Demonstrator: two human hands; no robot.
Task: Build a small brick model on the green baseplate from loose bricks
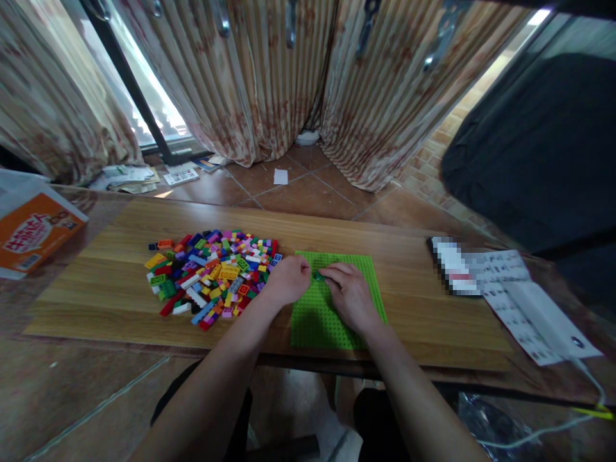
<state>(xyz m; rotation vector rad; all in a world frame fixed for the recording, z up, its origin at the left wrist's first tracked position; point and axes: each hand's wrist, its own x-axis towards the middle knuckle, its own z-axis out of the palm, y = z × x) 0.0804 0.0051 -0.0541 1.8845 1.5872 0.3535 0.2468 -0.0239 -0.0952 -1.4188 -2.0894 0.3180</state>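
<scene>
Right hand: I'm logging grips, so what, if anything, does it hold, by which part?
Right hand: fingers at a green piece; whether they grip it, and where, can't be told.
</scene>
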